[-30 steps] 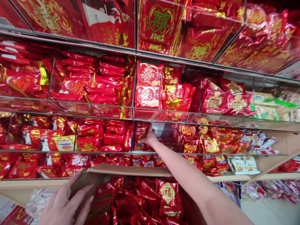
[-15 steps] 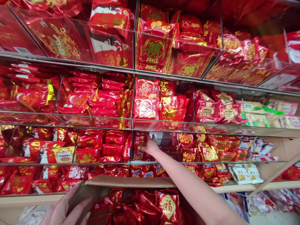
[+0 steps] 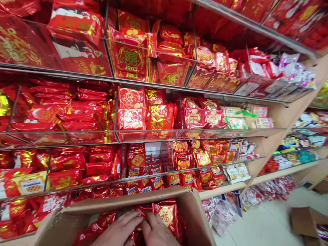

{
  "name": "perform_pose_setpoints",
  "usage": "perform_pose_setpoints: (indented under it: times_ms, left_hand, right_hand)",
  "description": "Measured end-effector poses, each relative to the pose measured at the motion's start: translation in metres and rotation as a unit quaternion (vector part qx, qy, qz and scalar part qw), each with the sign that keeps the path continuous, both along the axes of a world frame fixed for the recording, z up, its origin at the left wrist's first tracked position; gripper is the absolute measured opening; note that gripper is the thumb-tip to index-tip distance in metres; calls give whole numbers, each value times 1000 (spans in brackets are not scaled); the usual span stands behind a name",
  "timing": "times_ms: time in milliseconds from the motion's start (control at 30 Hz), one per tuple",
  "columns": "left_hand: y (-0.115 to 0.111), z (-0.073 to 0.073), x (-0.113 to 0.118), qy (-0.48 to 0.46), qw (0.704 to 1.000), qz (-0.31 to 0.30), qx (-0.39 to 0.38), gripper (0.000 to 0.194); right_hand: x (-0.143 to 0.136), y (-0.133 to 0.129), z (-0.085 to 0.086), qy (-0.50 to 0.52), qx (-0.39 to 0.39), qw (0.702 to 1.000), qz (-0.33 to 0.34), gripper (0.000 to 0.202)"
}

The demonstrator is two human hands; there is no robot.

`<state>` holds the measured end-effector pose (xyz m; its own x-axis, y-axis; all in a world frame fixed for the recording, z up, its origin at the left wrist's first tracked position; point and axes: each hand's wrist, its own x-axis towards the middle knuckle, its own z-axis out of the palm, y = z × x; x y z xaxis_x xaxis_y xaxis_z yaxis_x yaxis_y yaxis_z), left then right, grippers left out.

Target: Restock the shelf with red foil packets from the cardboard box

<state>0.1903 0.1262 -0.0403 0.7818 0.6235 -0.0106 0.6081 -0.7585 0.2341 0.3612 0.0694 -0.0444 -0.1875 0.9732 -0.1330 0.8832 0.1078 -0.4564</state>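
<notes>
An open cardboard box [image 3: 110, 204] of red packets stands at the bottom centre, in front of the shelves. Inside it, my left hand [image 3: 121, 227] and my right hand [image 3: 157, 230] lie close together on the packets, fingers bent down among them. What the fingertips hold, if anything, is hidden. Beside my right hand is a red packet with a gold emblem [image 3: 164, 216]. Above the box, a shelf compartment holds a stack of similar red packets [image 3: 137, 160] beside blue-and-red ones [image 3: 156, 171].
Shelves with clear dividers [image 3: 151, 135] hold red and gold packets. The wooden shelf end [image 3: 273, 150] stands at the right. Bagged goods [image 3: 225, 215] lie below on the pale floor [image 3: 258, 218], and another cardboard box [image 3: 304, 222] sits at the lower right.
My right hand has left the shelf compartment and come down into the box. My left hand has moved from the box's left edge onto the packets. The view has shifted right.
</notes>
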Motion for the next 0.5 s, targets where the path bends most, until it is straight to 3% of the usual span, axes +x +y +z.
perform_pose_setpoints:
  times_ms: [100,167,300,400,500]
  left_hand:
    - [5,-6,11,-22,999,27,-27,62]
    - [6,-17,9,-46,998,32,-19,64]
    - [3,-28,2,-75,994,69,-24,56]
    - [1,-22,1,-94,990,85,-57,60]
    - [3,-13,-2,-146,983,75,-86,55]
  right_hand:
    - [1,7,7,-27,-51,998,-1,72]
    - [2,4,9,-33,-41,998,-24,76]
    - [6,0,5,-25,-17,998,-59,73]
    - [10,2,3,11,-31,996,-84,64]
    - [16,4,6,68,-19,994,-86,41]
